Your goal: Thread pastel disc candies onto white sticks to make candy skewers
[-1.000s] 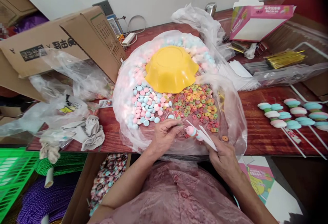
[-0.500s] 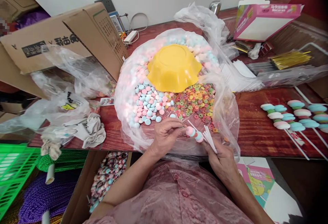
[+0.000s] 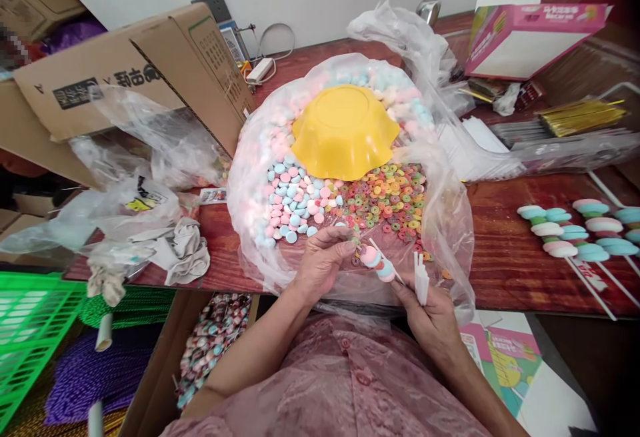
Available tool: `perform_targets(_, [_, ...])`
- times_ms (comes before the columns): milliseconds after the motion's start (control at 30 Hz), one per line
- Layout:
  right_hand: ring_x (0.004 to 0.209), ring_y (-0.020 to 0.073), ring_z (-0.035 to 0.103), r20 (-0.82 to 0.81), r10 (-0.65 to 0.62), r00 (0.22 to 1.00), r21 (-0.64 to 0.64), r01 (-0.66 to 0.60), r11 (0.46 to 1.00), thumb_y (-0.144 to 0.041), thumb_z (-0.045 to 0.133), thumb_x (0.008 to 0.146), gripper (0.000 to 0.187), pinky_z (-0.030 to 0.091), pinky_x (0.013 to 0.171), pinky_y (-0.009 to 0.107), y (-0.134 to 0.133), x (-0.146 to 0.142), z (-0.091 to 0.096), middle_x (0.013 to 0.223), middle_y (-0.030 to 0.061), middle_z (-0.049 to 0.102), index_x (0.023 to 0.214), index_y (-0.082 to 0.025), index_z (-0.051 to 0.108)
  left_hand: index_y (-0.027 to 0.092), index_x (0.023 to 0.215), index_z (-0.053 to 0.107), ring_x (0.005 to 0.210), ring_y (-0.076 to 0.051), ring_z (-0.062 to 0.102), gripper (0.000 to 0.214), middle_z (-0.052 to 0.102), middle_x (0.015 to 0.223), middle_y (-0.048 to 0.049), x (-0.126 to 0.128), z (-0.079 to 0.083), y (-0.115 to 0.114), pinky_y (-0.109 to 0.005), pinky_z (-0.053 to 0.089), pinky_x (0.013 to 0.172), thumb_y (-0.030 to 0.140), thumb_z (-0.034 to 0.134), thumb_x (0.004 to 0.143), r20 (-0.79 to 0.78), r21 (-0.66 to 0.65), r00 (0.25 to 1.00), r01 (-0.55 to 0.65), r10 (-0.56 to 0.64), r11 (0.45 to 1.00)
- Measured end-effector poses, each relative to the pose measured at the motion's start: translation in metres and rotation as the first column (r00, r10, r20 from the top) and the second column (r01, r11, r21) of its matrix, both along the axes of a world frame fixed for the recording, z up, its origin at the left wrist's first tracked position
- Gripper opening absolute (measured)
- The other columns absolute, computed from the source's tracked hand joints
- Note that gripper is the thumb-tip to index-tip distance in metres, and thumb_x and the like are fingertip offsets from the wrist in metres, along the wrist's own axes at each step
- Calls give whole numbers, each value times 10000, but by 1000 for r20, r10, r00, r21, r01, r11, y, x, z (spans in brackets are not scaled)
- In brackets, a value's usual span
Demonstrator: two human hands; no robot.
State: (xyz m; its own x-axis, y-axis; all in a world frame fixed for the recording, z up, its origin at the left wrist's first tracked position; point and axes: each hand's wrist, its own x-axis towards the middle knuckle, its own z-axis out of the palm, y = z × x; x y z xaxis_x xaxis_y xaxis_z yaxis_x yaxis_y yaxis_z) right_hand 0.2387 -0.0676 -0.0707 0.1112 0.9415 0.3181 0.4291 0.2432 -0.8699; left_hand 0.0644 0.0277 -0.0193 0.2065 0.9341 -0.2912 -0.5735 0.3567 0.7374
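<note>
My right hand (image 3: 431,310) is closed around a white stick threaded with pink and blue candies and reddish gummy rings, the candy skewer (image 3: 379,263). A bundle of plain white sticks (image 3: 421,279) stands up from the same hand. My left hand (image 3: 323,262) pinches a small gummy ring (image 3: 358,243) close to the skewer's upper end; whether the ring is on the stick I cannot tell. Just beyond both hands, loose gummy rings (image 3: 387,203) and pink, blue and white button candies (image 3: 293,200) lie on a clear plastic bag (image 3: 457,237).
An upturned yellow bowl (image 3: 345,131) sits on the candies. Finished-looking skewers (image 3: 560,231) lie at the right. Cardboard boxes (image 3: 200,70), crumpled plastic and a grey cloth (image 3: 185,250) crowd the left. A pink carton (image 3: 537,40) stands at the back right.
The whole view has shifted slightly. In my right hand the bundle of sticks has swung apart from the candy skewer. A gummy ring now shows more plainly at my left fingertips.
</note>
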Motion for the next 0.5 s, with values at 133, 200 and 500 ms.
perform_targets(133, [530, 115, 469, -62, 5, 998, -38, -7, 999, -234, 579, 940, 161, 391, 509, 229, -1, 2, -4, 604, -41, 497, 965, -194, 733, 201, 827, 786, 723, -113, 697, 373, 772, 786, -2, 0, -5, 0, -229, 537, 727, 179, 941, 489, 35, 8, 999, 3, -3, 1000])
perform_targets(200, [522, 112, 457, -73, 35, 997, -38, -38, 999, -238, 573, 940, 171, 387, 509, 233, -2, 2, -3, 595, -38, 486, 878, -186, 724, 208, 869, 788, 744, -127, 706, 383, 773, 786, -10, -1, -7, 2, -246, 542, 745, 203, 938, 516, 55, 22, 998, 28, -29, 999])
perform_targets(500, [507, 116, 466, 6, -54, 999, -81, 54, 995, -303, 552, 944, 224, 410, 492, 225, -2, -4, 3, 574, -35, 508, 894, -173, 727, 232, 943, 772, 729, -139, 703, 430, 762, 798, 6, -4, -12, -1, -293, 576, 741, 264, 936, 547, -82, 129, 993, 94, -83, 987])
